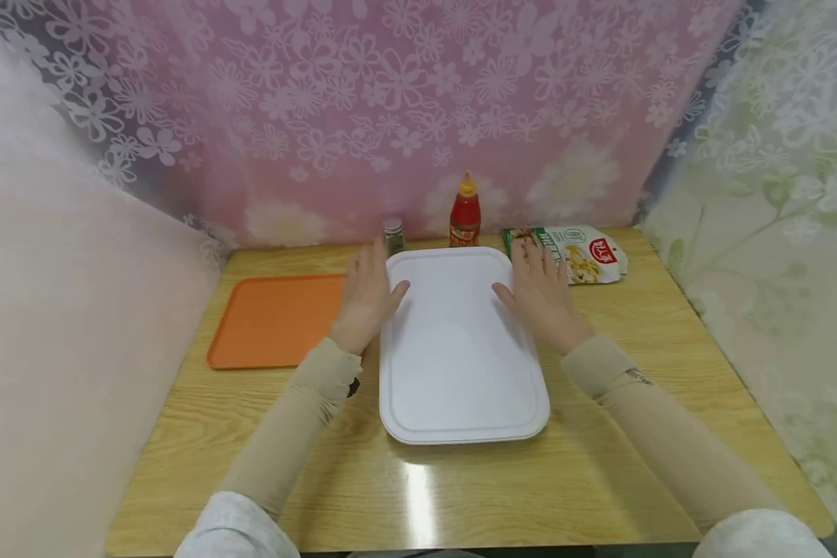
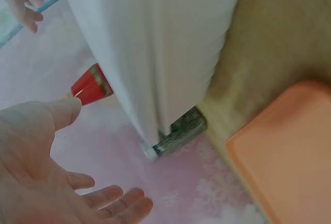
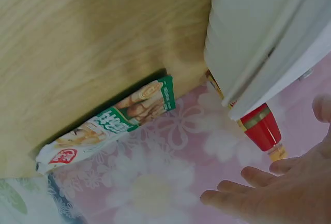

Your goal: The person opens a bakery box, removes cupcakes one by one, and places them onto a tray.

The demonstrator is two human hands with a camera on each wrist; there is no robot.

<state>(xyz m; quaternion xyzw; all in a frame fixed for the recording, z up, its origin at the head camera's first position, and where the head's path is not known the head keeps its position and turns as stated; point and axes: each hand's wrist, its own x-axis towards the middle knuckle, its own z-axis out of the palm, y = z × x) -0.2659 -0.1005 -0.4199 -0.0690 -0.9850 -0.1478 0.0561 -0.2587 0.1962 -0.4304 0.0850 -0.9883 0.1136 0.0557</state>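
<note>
A large white lidded plastic box point(image 1: 463, 349) with rounded corners stands in the middle of the wooden table. My left hand point(image 1: 366, 298) is at its far left edge, fingers straight and thumb spread over the lid side. Mirroring it, my right hand point(image 1: 540, 294) is at the far right edge with fingers extended. In the left wrist view, the box's ribbed wall point(image 2: 191, 38) and lid rim show beside the spread left hand point(image 2: 67, 167). The right wrist view has the straight-fingered right hand point(image 3: 279, 182) near the box point(image 3: 248, 38). Neither hand grips anything.
An orange tray point(image 1: 272, 322) lies left of the box, partly behind the left hand. Behind the box stand a small spice jar point(image 1: 394, 235) and a red sauce bottle point(image 1: 465, 217) with yellow cap. A green-and-white food packet point(image 1: 586, 256) lies at the back right. Flowered cloth backs the table.
</note>
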